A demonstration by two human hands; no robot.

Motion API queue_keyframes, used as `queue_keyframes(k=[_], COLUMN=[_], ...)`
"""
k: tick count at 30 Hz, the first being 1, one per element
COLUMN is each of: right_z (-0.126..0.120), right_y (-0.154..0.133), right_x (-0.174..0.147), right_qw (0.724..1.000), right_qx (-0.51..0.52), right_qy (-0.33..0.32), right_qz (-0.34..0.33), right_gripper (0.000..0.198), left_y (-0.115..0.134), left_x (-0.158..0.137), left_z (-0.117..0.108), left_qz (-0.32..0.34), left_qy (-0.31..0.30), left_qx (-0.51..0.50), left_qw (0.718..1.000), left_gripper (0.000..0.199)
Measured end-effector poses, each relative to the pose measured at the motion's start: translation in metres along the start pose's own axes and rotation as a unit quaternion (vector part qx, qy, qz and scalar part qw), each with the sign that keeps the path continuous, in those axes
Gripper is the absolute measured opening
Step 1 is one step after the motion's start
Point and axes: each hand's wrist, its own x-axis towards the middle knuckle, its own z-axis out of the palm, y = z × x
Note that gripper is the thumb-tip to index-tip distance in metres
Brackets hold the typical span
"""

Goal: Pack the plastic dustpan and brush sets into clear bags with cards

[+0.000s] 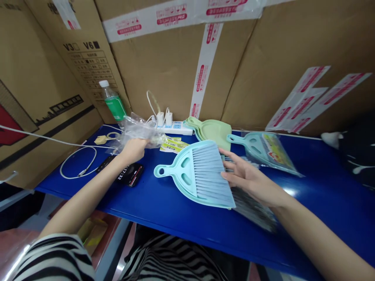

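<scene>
Near the middle of the blue table is a light-blue dustpan (175,187) with a matching hand brush (209,171) nested in it, handle to the left. My right hand (253,181) grips the wide bristle edge, thumb on top and fingertips at the rim. My left hand (134,151) is closed on a crumpled clear plastic bag (137,130) at the back left; its fingertips are hidden. Dark grey bristles (253,208) lie below my right hand, blurred. Behind the blue set lie stacked green dustpans (216,132). A bagged blue dustpan set (260,148) rests to their right.
A phone (131,174) and a white cable (78,174) lie at the left. Along the cardboard wall (164,66) stand a green-labelled bottle (115,105) and a power strip (177,127) with plugs. Yellow paper strips (172,144) lie before it. Dark fabric (357,144) is at the far right.
</scene>
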Motion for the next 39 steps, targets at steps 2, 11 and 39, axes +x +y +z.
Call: queue_keyframes(k=[2,11,39], right_z=[-0.001,-0.005,-0.002], right_y=[0.001,0.004,0.003], right_x=[0.0,0.002,0.002], right_qw=[1.0,1.0,1.0], right_qx=[-0.002,0.012,0.009], right_qy=[-0.005,0.009,-0.001], right_qz=[-0.006,-0.007,-0.001], right_gripper=[0.098,0.098,0.094], left_y=[-0.003,-0.01,-0.028], left_x=[0.003,-0.003,0.013], left_z=[0.001,-0.001,-0.003], left_qz=[0.022,0.149,0.045], left_qy=[0.02,0.005,0.119], left_qx=[-0.013,-0.042,0.062], left_qw=[0.999,0.988,0.99], left_gripper=[0.05,0.039,0.032])
